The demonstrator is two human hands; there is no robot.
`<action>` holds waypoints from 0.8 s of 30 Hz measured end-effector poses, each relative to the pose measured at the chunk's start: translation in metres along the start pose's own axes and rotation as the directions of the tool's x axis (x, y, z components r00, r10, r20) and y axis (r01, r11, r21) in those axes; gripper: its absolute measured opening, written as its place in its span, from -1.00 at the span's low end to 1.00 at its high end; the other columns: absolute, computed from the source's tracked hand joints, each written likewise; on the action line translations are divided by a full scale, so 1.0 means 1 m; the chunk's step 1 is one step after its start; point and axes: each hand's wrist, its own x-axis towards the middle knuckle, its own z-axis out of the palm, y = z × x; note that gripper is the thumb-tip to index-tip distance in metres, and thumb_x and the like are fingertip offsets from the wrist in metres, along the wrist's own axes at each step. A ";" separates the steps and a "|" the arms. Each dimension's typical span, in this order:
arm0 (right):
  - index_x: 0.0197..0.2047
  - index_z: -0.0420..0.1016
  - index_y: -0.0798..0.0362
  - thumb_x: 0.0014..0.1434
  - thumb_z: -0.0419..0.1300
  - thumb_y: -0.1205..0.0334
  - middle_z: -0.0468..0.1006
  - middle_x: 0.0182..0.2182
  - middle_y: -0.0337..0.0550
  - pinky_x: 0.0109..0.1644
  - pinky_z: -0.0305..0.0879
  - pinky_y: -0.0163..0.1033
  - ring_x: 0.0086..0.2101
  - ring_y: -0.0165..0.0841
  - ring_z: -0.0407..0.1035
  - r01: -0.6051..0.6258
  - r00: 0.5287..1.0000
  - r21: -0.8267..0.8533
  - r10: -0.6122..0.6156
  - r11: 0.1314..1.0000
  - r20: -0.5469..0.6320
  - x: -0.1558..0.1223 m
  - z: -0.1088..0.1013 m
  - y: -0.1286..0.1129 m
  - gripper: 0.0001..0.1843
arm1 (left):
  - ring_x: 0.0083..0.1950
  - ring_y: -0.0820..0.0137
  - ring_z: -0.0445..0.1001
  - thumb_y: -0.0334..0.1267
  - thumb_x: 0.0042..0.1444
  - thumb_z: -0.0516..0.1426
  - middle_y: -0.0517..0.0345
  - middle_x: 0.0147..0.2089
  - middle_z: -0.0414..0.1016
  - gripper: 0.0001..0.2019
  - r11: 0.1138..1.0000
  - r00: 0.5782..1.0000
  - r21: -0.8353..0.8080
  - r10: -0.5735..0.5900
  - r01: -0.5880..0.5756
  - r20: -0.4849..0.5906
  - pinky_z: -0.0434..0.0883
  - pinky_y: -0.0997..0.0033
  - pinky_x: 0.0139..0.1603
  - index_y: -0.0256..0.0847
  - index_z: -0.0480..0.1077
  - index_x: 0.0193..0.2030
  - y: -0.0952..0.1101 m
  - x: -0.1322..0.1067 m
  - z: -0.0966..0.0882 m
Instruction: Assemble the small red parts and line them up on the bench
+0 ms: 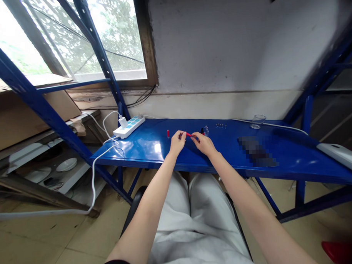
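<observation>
Above the blue table (144, 146), a slim red piece (189, 135) spans the small gap between my two hands. One end of it is pinched in the fingertips of my left hand (177, 142), and my right hand (204, 143) has its fingers closed at the other end. Its exact kind is too small to make out. Left of my left hand stands a short red tube-shaped piece (168, 133). Just beyond my right hand are small clear pieces (206, 129) and a dark one (202, 130), partly hidden by that hand. Several tiny metallic bits (221, 125) lie in a row farther right.
A white power strip (129, 127) with a plugged-in adapter lies at the table's left end, its cable hanging over the edge. A clear glass (258, 122) is at the back right. A blurred dark object (256, 150) lies right of my hands, and a white object (342, 157) sits farther right.
</observation>
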 end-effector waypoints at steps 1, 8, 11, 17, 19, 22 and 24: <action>-0.11 0.35 0.00 0.22 -0.08 0.09 0.51 -0.26 -0.09 -0.43 0.19 -0.32 -0.41 -0.36 0.38 0.002 1.000 -0.009 -0.002 1.000 -0.004 0.000 0.000 0.001 -0.70 | -0.45 0.51 0.37 -0.09 0.11 0.02 0.14 -0.39 0.42 -0.74 1.000 1.000 -0.012 -0.005 0.005 0.000 0.33 0.48 -0.35 -0.25 0.35 -0.34 0.001 0.000 0.000; -0.05 0.37 0.02 0.23 -0.10 0.11 0.49 -0.15 -0.05 -0.33 0.28 -0.26 -0.31 -0.31 0.41 0.015 0.999 -0.034 -0.016 0.999 -0.043 0.000 0.003 0.005 -0.66 | -0.36 0.44 0.43 -0.06 -0.03 0.15 0.07 -0.35 0.48 -0.70 0.975 0.996 -0.202 -0.090 0.093 0.024 0.39 0.44 -0.35 -0.28 0.40 -0.27 0.004 0.000 0.001; -0.03 0.37 0.02 0.23 -0.10 0.13 0.48 -0.12 -0.07 -0.26 0.31 -0.23 -0.24 -0.28 0.41 0.021 0.998 -0.023 -0.022 1.000 -0.053 0.000 0.003 0.005 -0.65 | -0.37 0.44 0.44 -0.09 -0.07 0.18 0.04 -0.32 0.50 -0.68 0.965 0.993 -0.233 -0.111 0.118 0.042 0.40 0.43 -0.35 -0.30 0.43 -0.25 0.005 0.000 0.001; 0.02 0.36 -0.02 0.23 -0.11 0.15 0.48 -0.10 -0.06 -0.21 0.34 -0.21 -0.18 -0.27 0.40 0.032 0.999 -0.017 -0.032 0.999 -0.035 -0.001 0.001 0.003 -0.63 | -0.47 0.52 0.38 -0.11 -0.08 0.18 0.09 -0.36 0.49 -0.71 0.968 0.991 -0.218 -0.113 0.126 0.073 0.39 0.44 -0.38 -0.29 0.45 -0.28 0.005 0.001 0.001; 0.03 0.35 -0.02 0.24 -0.11 0.15 0.47 -0.09 -0.08 -0.23 0.33 -0.22 -0.18 -0.27 0.40 0.037 0.999 -0.023 -0.038 0.999 -0.028 -0.001 0.002 0.004 -0.63 | -0.48 0.52 0.38 -0.11 -0.08 0.18 0.10 -0.38 0.48 -0.72 0.969 0.992 -0.215 -0.111 0.121 0.061 0.38 0.45 -0.39 -0.29 0.45 -0.30 0.005 0.001 0.000; 0.02 0.35 -0.02 0.23 -0.10 0.15 0.47 -0.08 -0.11 -0.24 0.31 -0.23 -0.18 -0.27 0.40 0.028 1.000 -0.030 -0.028 0.999 -0.008 0.000 0.003 0.005 -0.65 | -0.48 0.52 0.38 -0.09 -0.06 0.17 0.11 -0.39 0.47 -0.72 0.970 0.994 -0.219 -0.102 0.106 0.030 0.37 0.46 -0.39 -0.28 0.44 -0.31 0.007 0.001 -0.001; -0.03 0.37 -0.01 0.23 -0.08 0.14 0.48 -0.11 -0.10 -0.27 0.30 -0.23 -0.21 -0.27 0.40 0.002 1.000 -0.039 -0.002 0.999 0.015 0.000 0.004 0.006 -0.67 | -0.50 0.53 0.36 -0.08 -0.05 0.16 0.12 -0.40 0.46 -0.72 0.968 0.993 -0.228 -0.114 0.107 -0.018 0.36 0.47 -0.40 -0.28 0.43 -0.31 0.006 0.002 -0.002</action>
